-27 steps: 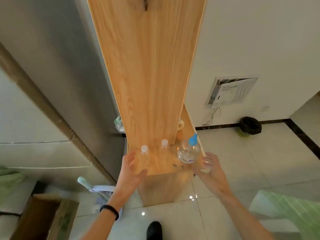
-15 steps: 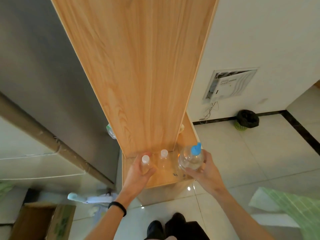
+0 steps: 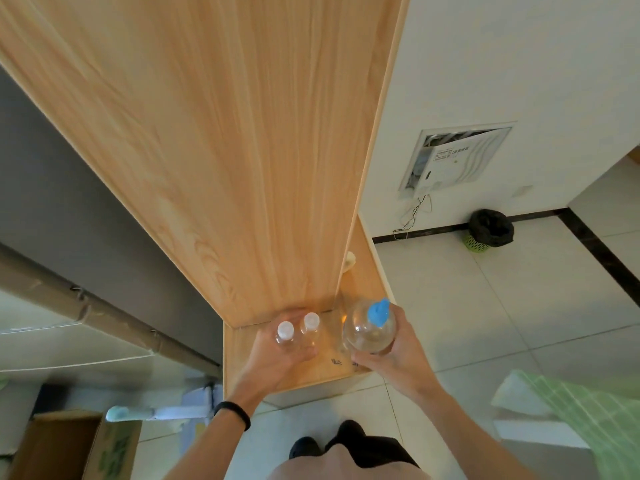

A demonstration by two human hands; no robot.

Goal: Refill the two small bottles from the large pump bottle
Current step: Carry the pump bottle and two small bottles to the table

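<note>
Two small clear bottles with white caps stand side by side on a low wooden shelf (image 3: 242,368). My left hand (image 3: 277,358) wraps round both, the left small bottle (image 3: 285,334) and the right small bottle (image 3: 310,325). The large clear pump bottle (image 3: 370,332) with a blue pump head stands just to their right. My right hand (image 3: 394,355) grips it from the right side and below. Whether the bottles still touch the shelf I cannot tell.
A tall wooden cabinet panel (image 3: 225,150) rises behind the shelf. A grey fridge (image 3: 69,220) stands left, a cardboard box (image 3: 65,445) at lower left. On the tiled floor, a bin with a black bag (image 3: 490,230) sits by the wall; green cloth (image 3: 581,414) lies right.
Both hands reached in from in front of the shelf. My left hand closed round the two small bottles and my right hand round the pump bottle. The camera came closer.
</note>
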